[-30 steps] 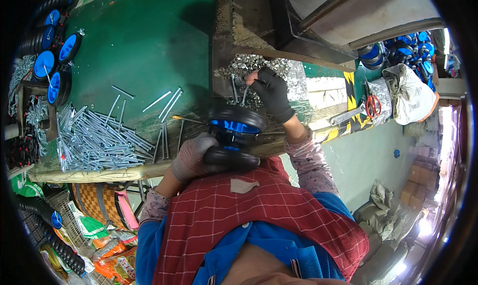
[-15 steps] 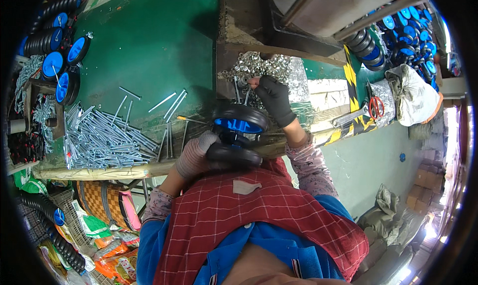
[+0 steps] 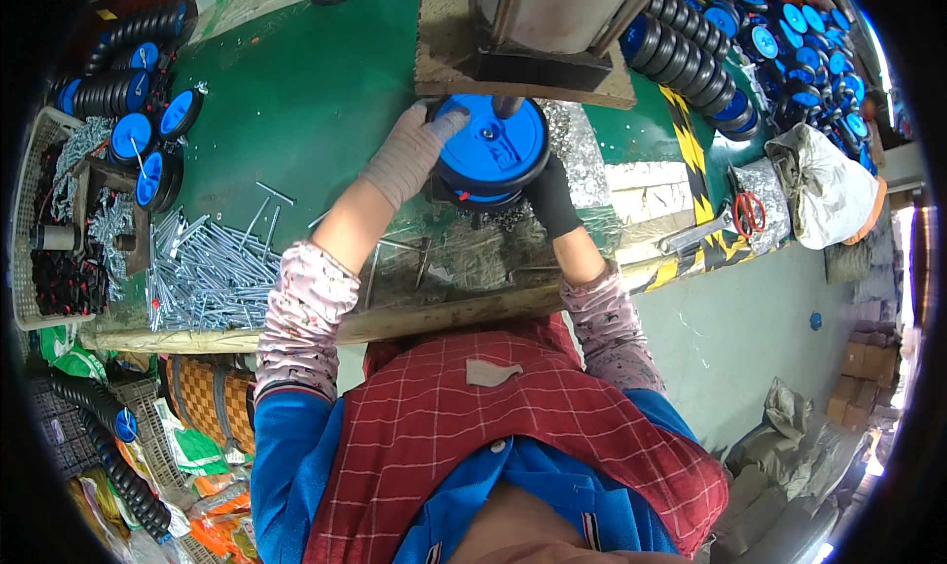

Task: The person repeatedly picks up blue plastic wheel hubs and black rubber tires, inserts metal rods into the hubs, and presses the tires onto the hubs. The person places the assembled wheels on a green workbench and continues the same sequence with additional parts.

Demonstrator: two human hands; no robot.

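Note:
A black wheel with a blue hub (image 3: 490,153) lies flat under the press (image 3: 538,32) at the back of the green bench (image 3: 306,101). My left hand (image 3: 414,150), in a grey glove, grips the wheel's left rim. My right hand (image 3: 550,199), in a black glove, holds its lower right rim. A short dark pin stands at the wheel's top edge, beneath the press.
Several long silver bolts (image 3: 212,273) are heaped at the bench's left front. Stacked blue-hubbed wheels (image 3: 133,91) stand at left and many more at the upper right (image 3: 730,32). Small metal parts (image 3: 572,140), red scissors (image 3: 750,211) and a white sack (image 3: 824,184) lie to the right.
The wheel has moved from the bench's front edge up and away to under the press. Both hands went with it, now gripping its sides.

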